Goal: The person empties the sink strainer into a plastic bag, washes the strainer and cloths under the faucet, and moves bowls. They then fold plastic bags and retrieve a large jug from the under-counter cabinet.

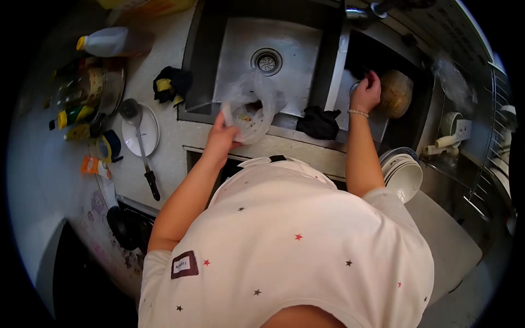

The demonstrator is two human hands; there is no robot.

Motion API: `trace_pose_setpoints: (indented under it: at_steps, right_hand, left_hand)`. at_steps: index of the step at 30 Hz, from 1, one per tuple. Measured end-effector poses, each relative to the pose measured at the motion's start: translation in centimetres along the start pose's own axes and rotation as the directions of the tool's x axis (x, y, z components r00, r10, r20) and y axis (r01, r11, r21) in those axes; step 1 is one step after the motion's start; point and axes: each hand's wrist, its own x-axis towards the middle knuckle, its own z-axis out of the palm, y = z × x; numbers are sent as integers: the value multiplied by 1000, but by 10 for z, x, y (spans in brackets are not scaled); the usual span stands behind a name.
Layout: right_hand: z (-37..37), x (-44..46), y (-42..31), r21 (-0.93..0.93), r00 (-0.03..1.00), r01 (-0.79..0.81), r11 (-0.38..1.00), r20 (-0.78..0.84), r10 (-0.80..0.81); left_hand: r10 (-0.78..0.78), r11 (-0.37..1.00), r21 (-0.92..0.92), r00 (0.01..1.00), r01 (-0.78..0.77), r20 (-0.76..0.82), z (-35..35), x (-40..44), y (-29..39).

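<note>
My left hand point(223, 133) grips the rim of a clear plastic bag point(256, 130), which hangs open over the front edge of the large sink basin point(295, 41). Small dark and coloured scraps show inside the bag. Over the smaller right basin point(350, 90), my right hand point(365, 94) has its fingers curled together; what they hold, if anything, I cannot make out. Just right of that hand sits a rounded brownish bundle point(396, 94), seemingly wrapped in clear plastic. A crumpled black bag point(319, 122) lies on the front edge between my hands.
Left of the sink are a dark cloth point(172, 85), a ladle point(139, 136) across white plates point(155, 139), and a yellow-capped bottle point(117, 42). Stacked bowls point(406, 177) stand by my right elbow. A faucet point(366, 15) is behind the basins, a wire rack point(495, 115) far right.
</note>
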Motion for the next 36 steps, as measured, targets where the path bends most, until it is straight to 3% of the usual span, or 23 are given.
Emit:
trace_pose_setpoints:
  at_steps: [1,3,5,6,8,10,13,15,18,19,21,23,25,27,29,30,31,32,33,35,36]
  right_hand:
    - [-2,-3,-41,193,993,96,976,44,-106]
    - [-5,-20,-123,238,887,165,957,390,-249]
    - [23,-55,-156,159,765,50,986,629,-140]
    - [52,-79,-145,92,755,127,988,637,-156]
    - [88,-102,-124,-57,633,250,967,765,-119]
    - [91,-102,-137,-198,384,363,911,922,47]
    - [54,-80,-182,-132,601,260,956,797,-54]
    - [27,-62,-199,1,810,138,990,576,-113]
    - [0,-51,-220,47,701,401,915,627,-339]
    - [1,-43,-220,196,795,255,947,514,-321]
    - [-13,-21,-236,311,862,104,945,446,-241]
    - [-23,-18,-255,422,672,-8,906,673,-308]
    - [-45,-17,-288,444,230,-282,851,892,-389]
    - [-56,-28,-309,506,331,-324,800,852,-405]
    - [-49,-13,-300,471,382,-279,837,854,-354]
    - [-64,-14,-311,557,522,-286,780,773,-361]
    - [-78,-6,-314,521,571,-192,832,749,-337]
    - [-89,-1,-310,565,631,-260,783,713,-305]
    - [-100,2,-310,612,688,-320,723,675,-267]
    - [-127,6,-312,675,807,-309,670,558,-190]
    - [-140,8,-312,680,841,-264,683,509,-182]
  left_hand:
    - [6,1000,1,1000,-6,6,0,0,0]
    - [17,1000,17,999,-18,32,-1,2,1]
    - [36,998,58,998,-40,60,-3,1,3]
    - [46,998,46,996,-50,77,-1,-2,6]
    - [56,998,31,996,-58,73,-4,-5,9]
    - [48,999,22,998,-49,43,-14,-8,13]
    - [80,996,30,996,-79,-35,-48,7,20]
    - [169,984,-41,979,-175,-114,-67,17,30]
    - [293,953,-44,947,-300,-130,-80,27,58]
    - [317,947,-10,941,-320,-120,-77,22,71]
    - [402,905,181,913,-385,-69,-65,7,99]
    - [462,832,289,880,-473,111,-48,-6,126]
    - [522,729,267,764,-630,379,-16,-22,149]
    - [589,595,169,570,-786,573,21,-49,163]
    - [565,217,336,399,-916,722,46,-56,184]
    - [546,133,426,425,-895,722,57,-72,197]
    - [530,43,508,451,-860,718,65,-89,210]
    - [501,89,355,350,-931,792,65,-101,218]
    - [555,377,-50,183,-925,811,71,-101,212]
    - [559,472,6,305,-882,771,70,-107,219]
    - [554,508,-27,303,-861,775,70,-107,219]
